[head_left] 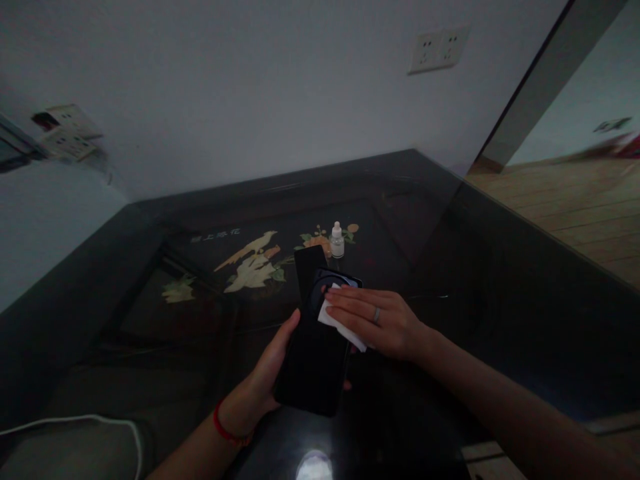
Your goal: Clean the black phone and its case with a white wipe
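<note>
1. The left hand grips a dark phone from its left edge and underside, fingers wrapped round the lower half, holding it just above the dark glossy worktop.
2. The right hand lies flat with fingers together, pressing a white cloth against the phone's upper right part, by the round camera ring.
3. The phone's long axis runs away from the person, its top end tilted slightly right.
4. A small dropper bottle stands upright beyond the phone, near but apart.
5. A wall socket sits above.
</note>
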A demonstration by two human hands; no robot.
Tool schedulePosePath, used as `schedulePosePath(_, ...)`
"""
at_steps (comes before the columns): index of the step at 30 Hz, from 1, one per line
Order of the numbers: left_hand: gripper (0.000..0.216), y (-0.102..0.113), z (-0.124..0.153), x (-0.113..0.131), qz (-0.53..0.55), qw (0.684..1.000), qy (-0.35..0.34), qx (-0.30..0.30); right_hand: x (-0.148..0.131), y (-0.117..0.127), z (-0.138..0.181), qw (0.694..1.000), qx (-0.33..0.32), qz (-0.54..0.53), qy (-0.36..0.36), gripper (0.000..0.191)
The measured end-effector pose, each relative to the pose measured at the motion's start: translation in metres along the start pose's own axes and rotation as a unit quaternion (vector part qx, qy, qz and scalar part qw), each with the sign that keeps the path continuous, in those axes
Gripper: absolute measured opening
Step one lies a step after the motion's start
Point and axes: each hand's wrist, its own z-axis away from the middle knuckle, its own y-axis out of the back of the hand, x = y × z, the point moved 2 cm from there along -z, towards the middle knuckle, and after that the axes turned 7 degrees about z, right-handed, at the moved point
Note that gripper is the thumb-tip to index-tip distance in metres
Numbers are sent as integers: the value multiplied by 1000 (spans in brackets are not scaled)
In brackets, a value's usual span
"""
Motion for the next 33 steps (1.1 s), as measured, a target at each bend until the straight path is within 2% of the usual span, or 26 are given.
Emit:
schedulePosePath(3,65,2,0,0,-15,1000,2,-10,3,1,1,1000,0,6,-26,24)
schedulePosePath(7,57,2,1,1,2,1000,-21,-5,0,2,1,1000,-8,-5,24,23)
schedulePosePath(11,62,-3,2,3,-19,1000,-12,-6,4,4,2,999,-5,22,-25,22)
schedulePosePath(17,58,-4,3,3,-21,998,-54,35,2,6,3,999,-11,28,-14,20)
schedulePosePath(22,61,-2,1,-1,-60,997,-28,32,4,7,6,998,5,-14,-53,29)
schedulePosePath(27,60,-3,1,-2,-66,997,-31,36,1,5,4,999,-18,-26,-25,28)
schedulePosePath(33,60,-4,2,-5,-92,995,-19,29,1,4,2,1000,-15,-12,-24,26)
